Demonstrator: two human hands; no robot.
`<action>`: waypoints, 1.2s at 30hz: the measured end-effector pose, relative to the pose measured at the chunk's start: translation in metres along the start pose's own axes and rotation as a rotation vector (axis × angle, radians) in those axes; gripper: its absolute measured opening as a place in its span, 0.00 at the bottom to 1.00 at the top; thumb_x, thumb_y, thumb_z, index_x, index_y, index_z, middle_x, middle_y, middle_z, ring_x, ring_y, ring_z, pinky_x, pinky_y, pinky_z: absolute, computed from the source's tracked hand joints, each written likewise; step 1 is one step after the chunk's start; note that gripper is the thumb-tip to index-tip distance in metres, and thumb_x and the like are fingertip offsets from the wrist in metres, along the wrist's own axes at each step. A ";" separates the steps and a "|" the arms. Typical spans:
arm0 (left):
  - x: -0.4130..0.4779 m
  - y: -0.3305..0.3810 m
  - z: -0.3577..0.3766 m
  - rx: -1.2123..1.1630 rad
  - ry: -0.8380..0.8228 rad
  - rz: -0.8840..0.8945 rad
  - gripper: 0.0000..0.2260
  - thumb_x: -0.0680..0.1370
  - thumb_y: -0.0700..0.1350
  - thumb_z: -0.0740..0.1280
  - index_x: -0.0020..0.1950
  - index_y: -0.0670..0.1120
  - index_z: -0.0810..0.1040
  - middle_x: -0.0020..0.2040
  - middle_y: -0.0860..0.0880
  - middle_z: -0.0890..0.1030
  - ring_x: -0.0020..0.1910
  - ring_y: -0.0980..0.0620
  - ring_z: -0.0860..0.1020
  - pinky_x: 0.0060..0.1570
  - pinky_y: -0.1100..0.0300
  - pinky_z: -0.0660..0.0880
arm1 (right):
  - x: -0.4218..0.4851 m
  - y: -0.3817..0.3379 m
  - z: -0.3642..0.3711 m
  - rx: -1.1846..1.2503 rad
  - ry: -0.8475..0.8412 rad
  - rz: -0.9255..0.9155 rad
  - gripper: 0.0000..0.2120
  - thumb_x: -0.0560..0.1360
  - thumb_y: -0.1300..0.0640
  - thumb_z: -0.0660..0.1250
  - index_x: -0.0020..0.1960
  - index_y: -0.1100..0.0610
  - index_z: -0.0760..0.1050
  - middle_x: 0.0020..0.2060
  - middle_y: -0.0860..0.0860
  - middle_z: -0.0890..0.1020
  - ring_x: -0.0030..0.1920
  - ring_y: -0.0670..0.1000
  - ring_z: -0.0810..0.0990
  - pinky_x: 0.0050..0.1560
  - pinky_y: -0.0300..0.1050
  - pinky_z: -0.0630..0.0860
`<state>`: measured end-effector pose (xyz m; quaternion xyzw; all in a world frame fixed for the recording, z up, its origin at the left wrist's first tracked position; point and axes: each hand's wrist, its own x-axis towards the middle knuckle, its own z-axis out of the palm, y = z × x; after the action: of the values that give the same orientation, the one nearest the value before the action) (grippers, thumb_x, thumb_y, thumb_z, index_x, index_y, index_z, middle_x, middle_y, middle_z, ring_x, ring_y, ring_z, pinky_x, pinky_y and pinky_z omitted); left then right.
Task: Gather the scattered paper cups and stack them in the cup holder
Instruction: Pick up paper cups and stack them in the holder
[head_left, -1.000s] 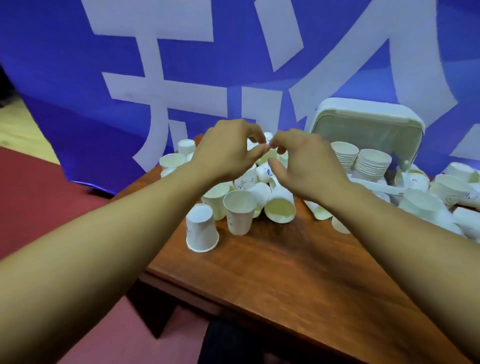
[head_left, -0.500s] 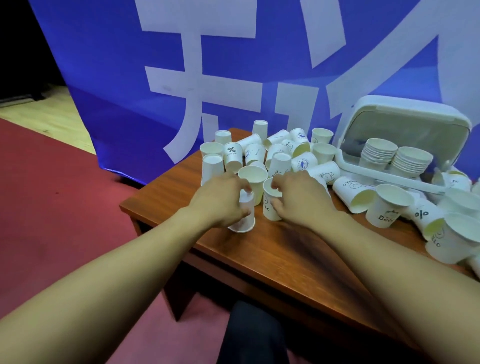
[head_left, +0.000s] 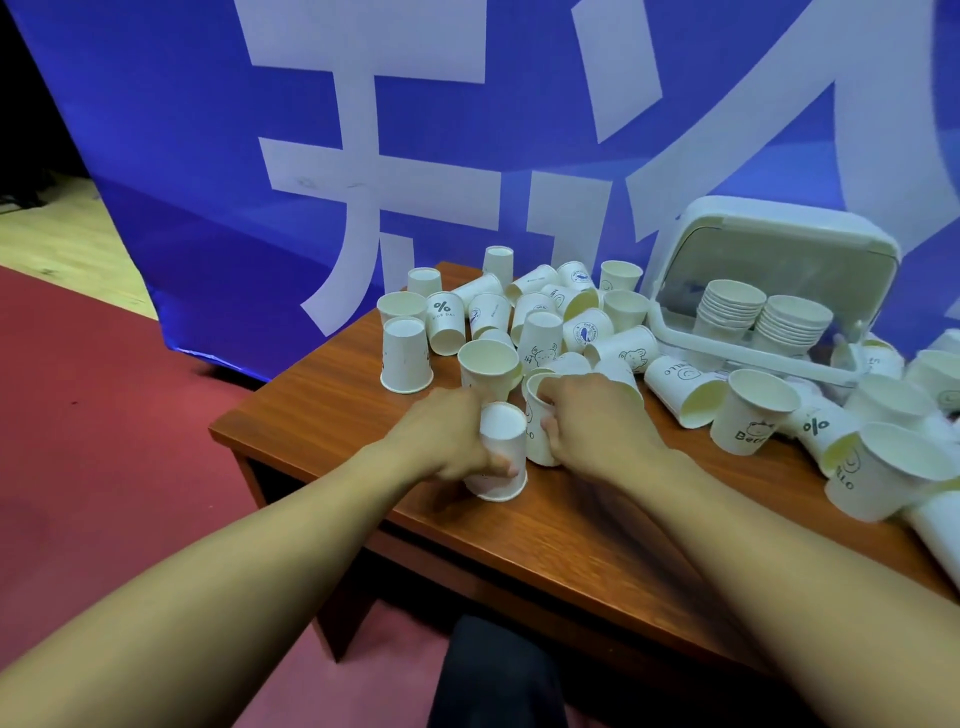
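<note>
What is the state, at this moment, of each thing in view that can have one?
left hand, grips the upside-down cup
right hand, grips the upright cup
cup holder, lid open, two cup stacks inside
bear-print cup, standing upright
smile-print cup, lying on its side

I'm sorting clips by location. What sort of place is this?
Probably an event hall or exhibition stand: a big blue banner with white lettering hangs behind a wooden table on red carpet, with paper cups scattered beside a cup holder.
</note>
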<state>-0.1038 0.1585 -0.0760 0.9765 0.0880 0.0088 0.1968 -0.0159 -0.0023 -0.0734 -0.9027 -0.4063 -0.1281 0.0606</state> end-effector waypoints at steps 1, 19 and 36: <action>0.001 0.001 0.003 -0.035 -0.020 -0.006 0.27 0.65 0.59 0.77 0.59 0.51 0.76 0.56 0.48 0.81 0.55 0.44 0.78 0.54 0.49 0.76 | -0.003 0.002 -0.001 0.014 -0.009 -0.002 0.06 0.72 0.55 0.64 0.39 0.51 0.67 0.35 0.50 0.74 0.38 0.53 0.70 0.28 0.43 0.56; 0.031 0.066 0.015 -0.427 0.083 0.242 0.28 0.66 0.55 0.74 0.65 0.62 0.70 0.57 0.59 0.79 0.56 0.55 0.77 0.58 0.48 0.75 | -0.050 0.066 -0.053 0.069 0.215 0.170 0.08 0.72 0.51 0.65 0.38 0.51 0.67 0.39 0.56 0.80 0.42 0.62 0.76 0.33 0.47 0.64; 0.086 0.157 0.011 -0.718 0.062 0.141 0.14 0.80 0.40 0.61 0.60 0.56 0.77 0.58 0.52 0.77 0.51 0.55 0.78 0.43 0.60 0.81 | -0.080 0.142 -0.078 0.038 0.286 0.305 0.09 0.74 0.53 0.65 0.40 0.50 0.65 0.41 0.55 0.81 0.44 0.62 0.77 0.37 0.50 0.72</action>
<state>0.0079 0.0269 -0.0272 0.8482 0.0175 0.0822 0.5230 0.0251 -0.1709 -0.0215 -0.9251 -0.2546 -0.2367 0.1531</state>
